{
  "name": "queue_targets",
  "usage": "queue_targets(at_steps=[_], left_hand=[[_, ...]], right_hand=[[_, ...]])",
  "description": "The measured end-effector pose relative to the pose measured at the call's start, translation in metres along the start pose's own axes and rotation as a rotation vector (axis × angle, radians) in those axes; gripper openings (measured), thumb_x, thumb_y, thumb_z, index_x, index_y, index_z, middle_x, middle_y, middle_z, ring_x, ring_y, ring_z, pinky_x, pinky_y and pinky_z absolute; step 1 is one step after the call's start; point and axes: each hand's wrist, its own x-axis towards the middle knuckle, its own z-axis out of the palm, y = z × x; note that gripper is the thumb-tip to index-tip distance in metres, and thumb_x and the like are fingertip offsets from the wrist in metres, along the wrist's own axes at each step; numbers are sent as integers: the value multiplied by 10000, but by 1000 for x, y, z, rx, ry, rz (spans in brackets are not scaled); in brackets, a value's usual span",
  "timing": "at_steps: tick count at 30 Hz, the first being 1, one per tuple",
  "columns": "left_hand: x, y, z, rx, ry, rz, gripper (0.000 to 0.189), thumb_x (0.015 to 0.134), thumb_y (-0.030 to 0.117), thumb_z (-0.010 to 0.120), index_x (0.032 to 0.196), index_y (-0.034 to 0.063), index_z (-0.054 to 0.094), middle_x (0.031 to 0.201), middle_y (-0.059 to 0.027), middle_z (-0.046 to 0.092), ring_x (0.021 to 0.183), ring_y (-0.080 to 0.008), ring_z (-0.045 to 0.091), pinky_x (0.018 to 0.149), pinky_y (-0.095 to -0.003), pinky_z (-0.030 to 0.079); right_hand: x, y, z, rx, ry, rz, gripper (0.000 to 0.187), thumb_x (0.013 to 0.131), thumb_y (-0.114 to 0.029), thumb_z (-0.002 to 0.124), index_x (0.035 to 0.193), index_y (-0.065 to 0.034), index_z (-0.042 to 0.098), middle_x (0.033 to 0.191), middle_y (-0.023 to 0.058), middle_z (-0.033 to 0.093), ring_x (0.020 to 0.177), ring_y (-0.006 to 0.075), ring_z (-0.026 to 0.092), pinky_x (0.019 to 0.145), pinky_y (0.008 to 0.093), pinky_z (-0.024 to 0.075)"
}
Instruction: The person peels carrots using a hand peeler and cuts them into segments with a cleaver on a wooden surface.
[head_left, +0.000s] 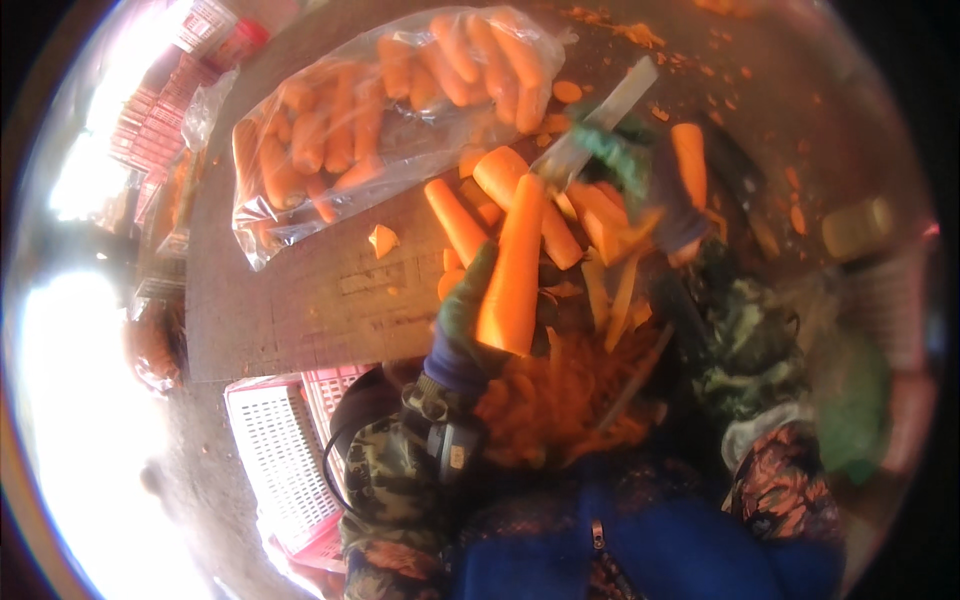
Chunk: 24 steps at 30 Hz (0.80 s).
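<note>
My left hand (466, 322), in a green and purple glove, holds a large orange carrot (514, 277) with its cut, thick end towards me. To its right, my gloved right hand (637, 169) is blurred and closed around a flat metal blade (600, 120), apparently a knife; its handle is hidden. The blade's lower end is close to the carrot's far tip. Beneath and around my hands lie several carrots (455, 217) and cut pieces on a wooden tabletop (300, 307). Long peel strips (621, 300) hang near the table's front edge.
A clear plastic bag (420, 150) full of carrots (341, 120) lies across the far left tabletop. Carrot peelings (547, 412) are heaped just before my body. Pink and white plastic baskets (281, 450) stand below left, more crates (161, 120) farther off. Scraps (630, 34) litter the far side.
</note>
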Motion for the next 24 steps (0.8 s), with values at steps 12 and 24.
queue_targets(at_steps=[12,24], left_hand=[[5,-2,-14,-36,-150,6,510,968,473,514,1231,38,547,882,-129,651,671,-229,616,466,-341,454],[11,-6,-22,-59,-131,-31,582,962,539,462,1275,51,510,762,-151,593,433,-243,507,330,-309,363]], right_hand=[[12,-10,-9,73,76,50,220,924,-137,646,1105,-18,684,916,24,677,832,111,609,765,258,508],[7,-1,-4,182,211,180,281,926,-195,660,1103,23,654,942,33,679,927,110,623,795,287,511]])
